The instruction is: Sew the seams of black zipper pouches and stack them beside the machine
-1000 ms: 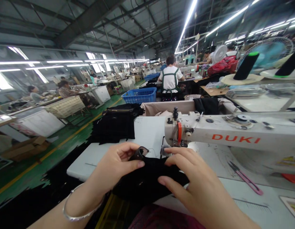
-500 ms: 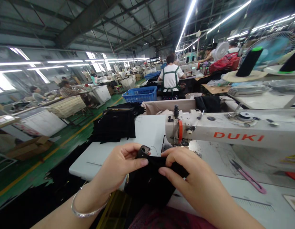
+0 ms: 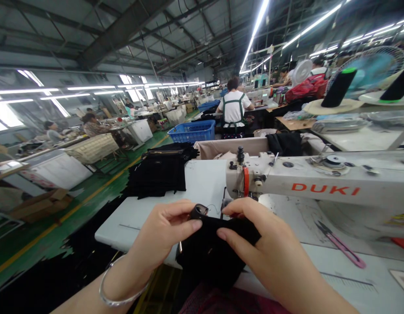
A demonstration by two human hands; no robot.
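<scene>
The left hand (image 3: 162,231) pinches a curled, dark, smooth-faced strip (image 3: 198,213) between thumb and fingers; were that pinch to slacken, the curl could spring open. The soft black cloth piece (image 3: 215,261) hangs from both hands just before the machine; its sagging weight could drag the upper edge out of line. The right hand (image 3: 270,235) has its thumb on the cloth's near face, fingers at the upper edge; their full contact is hidden. Surroundings: a stack of black cloth pieces (image 3: 158,172) at left narrows the free white tabletop (image 3: 205,174); a thin dark loose thread (image 3: 215,207) beyond the curl could snag; the white sewing machine with orange lettering (image 3: 313,176) blocks forward reach on the right; pink-handled thread snips (image 3: 342,248) lie farther right, well apart.
</scene>
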